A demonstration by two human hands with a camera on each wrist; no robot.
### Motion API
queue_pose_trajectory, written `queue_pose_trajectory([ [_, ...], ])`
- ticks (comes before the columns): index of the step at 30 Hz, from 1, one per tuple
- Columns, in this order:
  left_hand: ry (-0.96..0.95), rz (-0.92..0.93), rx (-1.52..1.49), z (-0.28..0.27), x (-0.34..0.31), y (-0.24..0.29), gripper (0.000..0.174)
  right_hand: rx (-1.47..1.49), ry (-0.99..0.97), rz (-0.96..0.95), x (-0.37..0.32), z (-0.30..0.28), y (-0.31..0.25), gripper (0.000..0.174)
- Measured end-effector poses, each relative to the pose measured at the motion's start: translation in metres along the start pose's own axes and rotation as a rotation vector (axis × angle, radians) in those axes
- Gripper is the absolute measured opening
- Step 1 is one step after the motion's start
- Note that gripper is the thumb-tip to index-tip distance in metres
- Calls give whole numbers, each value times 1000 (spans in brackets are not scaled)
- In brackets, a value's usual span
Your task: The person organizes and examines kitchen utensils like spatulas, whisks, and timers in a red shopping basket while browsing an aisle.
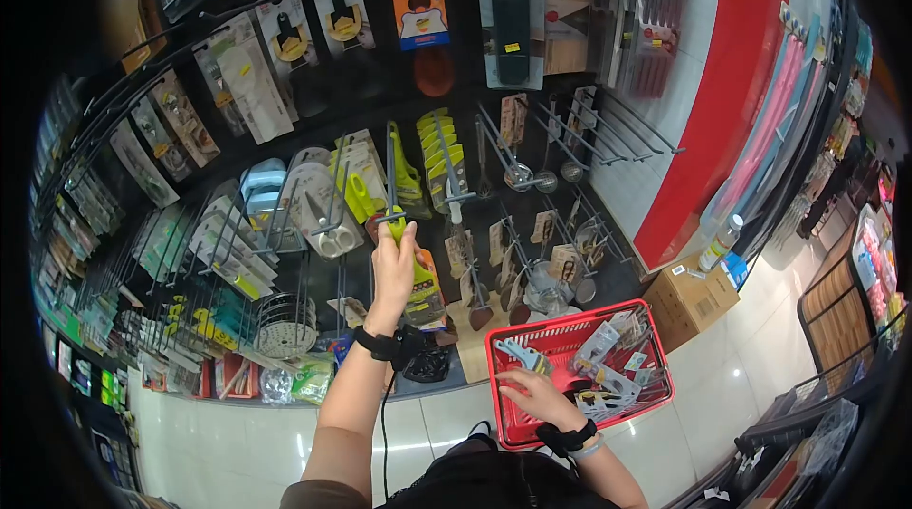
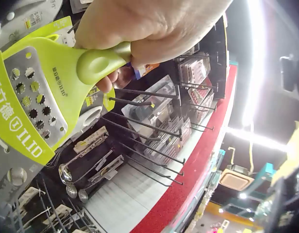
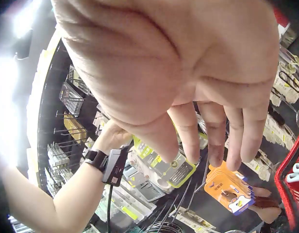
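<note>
My left hand (image 1: pixel 392 268) grips the handle of a lime-green grater (image 2: pixel 69 80) at the display rack. In the left wrist view, the grater's flat metal face with jagged holes and its green label show beside the hand. Part of the grater is behind the hand in the head view. My right hand (image 1: pixel 543 398) holds nothing and hovers over the left side of a red shopping basket (image 1: pixel 497 403), its fingers extended loosely. Inside the basket lie several packaged utensils (image 1: pixel 608 378), one with a pale blue handle (image 1: pixel 522 354).
Metal hooks (image 1: pixel 627 124) project from the rack. Ladles (image 1: pixel 518 174) and packaged scissors (image 1: pixel 328 224) hang around the left hand. A cardboard box (image 1: pixel 689 300) with a bottle (image 1: pixel 724 241) on it stands right of the basket. Another display stand (image 1: pixel 807 442) is at lower right.
</note>
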State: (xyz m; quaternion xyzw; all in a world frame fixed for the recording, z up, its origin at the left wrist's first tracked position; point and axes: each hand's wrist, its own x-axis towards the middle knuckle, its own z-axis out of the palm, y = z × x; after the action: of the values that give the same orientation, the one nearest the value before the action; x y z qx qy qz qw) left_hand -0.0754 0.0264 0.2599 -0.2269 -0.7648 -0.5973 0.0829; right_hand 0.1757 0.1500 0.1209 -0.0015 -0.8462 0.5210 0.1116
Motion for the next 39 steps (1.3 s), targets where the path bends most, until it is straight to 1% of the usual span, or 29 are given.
queue_pose_trajectory([
  [3,12,-17,37,5,14,-15,24,48,16,66,-10,-6,4,27],
  [5,39,-41,38,10,24,-27,25,59,9,184,-17,-12,4,27],
  [6,33,-43,37,13,33,-38,25,60,12,189,-22,-14,6,27],
  [8,43,63,53,19,54,-60,24,22,67,187,-29,-18,9,28],
  [9,78,7,-9,25,69,-67,25,25,72,193,-33,-21,8,28],
  [11,72,37,-21,29,92,-83,27,107,75,357,-41,-26,7,27],
  [12,75,68,-34,31,106,-94,30,111,83,368,-45,-26,10,27],
  [14,121,121,161,39,148,-132,37,53,145,356,-55,-26,19,26],
  [15,106,18,199,41,159,-132,41,54,185,355,-60,-26,21,26],
  [16,85,3,170,41,156,-111,44,57,194,370,-65,-25,24,26],
  [18,178,50,229,48,166,-102,49,117,246,390,-75,-24,30,26],
  [20,163,3,208,51,166,-89,53,83,254,433,-82,-26,30,26],
  [21,149,24,215,51,180,-111,52,91,274,439,-86,-25,32,25],
  [22,114,-8,258,49,161,-76,52,100,295,448,-92,-23,36,25],
  [23,100,27,293,48,176,-107,51,99,321,456,-99,-18,48,25],
  [24,81,62,327,50,190,-139,51,95,336,460,-101,-19,44,25],
  [26,114,187,24,56,154,-123,49,56,334,513,-99,-28,26,26],
  [27,160,7,-29,58,132,-116,46,19,328,524,-100,-31,24,26],
  [28,272,211,65,62,113,-129,44,24,355,531,-102,-32,24,26],
  [29,334,244,336,61,79,-116,40,36,376,534,-105,-32,25,26],
  [30,331,405,228,66,45,-109,33,46,396,534,-108,-33,26,26],
  [31,255,401,160,71,11,-100,24,53,406,540,-111,-34,28,26],
  [32,148,432,112,79,-23,-108,18,89,435,569,-114,-35,28,25],
  [33,-27,398,162,82,-58,-97,16,124,460,598,-118,-36,29,25],
  [35,-375,359,142,102,-105,-123,7,130,472,610,-126,-37,36,25],
  [36,-557,458,188,115,-121,-145,10,134,484,611,-128,-36,38,25],
  [37,-728,457,230,127,-133,-159,13,147,499,618,-130,-36,39,26],
  [38,-819,516,227,137,-144,-177,22,144,498,623,-131,-37,38,26],
  [39,-867,604,323,148,-150,-189,22,138,495,644,-131,-38,37,26],
])
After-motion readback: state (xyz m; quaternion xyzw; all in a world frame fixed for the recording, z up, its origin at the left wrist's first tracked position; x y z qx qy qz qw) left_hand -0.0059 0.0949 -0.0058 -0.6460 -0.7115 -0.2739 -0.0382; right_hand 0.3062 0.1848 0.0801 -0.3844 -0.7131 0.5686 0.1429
